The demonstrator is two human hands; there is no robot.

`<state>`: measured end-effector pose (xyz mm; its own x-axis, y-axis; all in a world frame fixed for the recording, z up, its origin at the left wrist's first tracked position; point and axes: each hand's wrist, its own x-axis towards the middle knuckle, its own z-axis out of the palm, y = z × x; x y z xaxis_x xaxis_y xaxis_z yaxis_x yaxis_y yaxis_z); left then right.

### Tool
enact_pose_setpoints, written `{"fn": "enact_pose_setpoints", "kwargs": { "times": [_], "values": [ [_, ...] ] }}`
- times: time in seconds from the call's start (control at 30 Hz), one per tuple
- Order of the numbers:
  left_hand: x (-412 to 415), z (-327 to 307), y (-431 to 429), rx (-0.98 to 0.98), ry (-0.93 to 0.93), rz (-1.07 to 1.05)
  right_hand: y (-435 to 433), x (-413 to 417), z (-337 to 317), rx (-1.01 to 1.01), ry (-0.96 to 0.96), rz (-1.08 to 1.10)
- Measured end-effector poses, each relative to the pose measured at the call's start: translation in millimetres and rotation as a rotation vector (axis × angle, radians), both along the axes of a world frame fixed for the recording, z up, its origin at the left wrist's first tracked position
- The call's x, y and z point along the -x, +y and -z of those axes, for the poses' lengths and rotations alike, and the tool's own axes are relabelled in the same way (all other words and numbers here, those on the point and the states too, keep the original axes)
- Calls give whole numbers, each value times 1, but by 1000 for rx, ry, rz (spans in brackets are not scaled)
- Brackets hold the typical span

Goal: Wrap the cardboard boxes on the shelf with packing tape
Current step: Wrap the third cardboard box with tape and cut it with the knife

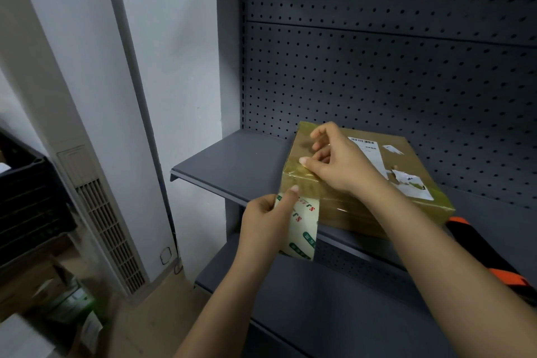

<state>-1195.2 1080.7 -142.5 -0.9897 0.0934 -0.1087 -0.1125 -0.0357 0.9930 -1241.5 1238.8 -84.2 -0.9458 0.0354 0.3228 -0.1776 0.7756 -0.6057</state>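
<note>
A flat cardboard box with white labels and glossy tape over its left end lies on the grey shelf. My left hand grips a roll of packing tape just below the box's near-left corner, index finger stretched up along the roll. Tape runs from the roll up onto the box's side. My right hand rests on the box top near its left end, thumb pressing the tape at the upper edge, fingers loosely bent.
A pegboard back panel rises behind the shelf. A lower shelf sits below. An orange and black object lies at the right. A white pillar with a vent, dark crates and boxes stand at the left.
</note>
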Motion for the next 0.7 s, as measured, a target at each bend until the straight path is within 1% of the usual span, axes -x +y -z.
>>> {"fn": "enact_pose_setpoints", "kwargs": {
  "times": [0.1,0.2,0.23,0.33,0.4,0.47,0.57,0.7],
  "values": [
    [0,-2,-1,4,9,14,1,-2,0,27,67,18],
    [-1,-4,-1,-9,32,42,5,-14,-3,12,232,-4],
    [-1,-4,-1,-28,32,52,6,-19,-4,-8,253,-27],
    [-3,-6,-1,-104,9,76,3,-31,3,-66,180,-142],
    [-3,-4,-3,-133,-1,96,1,-31,12,-94,193,-178],
    [-2,2,-5,-138,30,126,0,-29,15,-107,228,-168],
    [-4,10,-7,-136,86,177,-2,-25,19,-161,223,-153],
    [-4,14,-8,-133,72,170,-7,-20,22,-273,201,-168]
  ]
}}
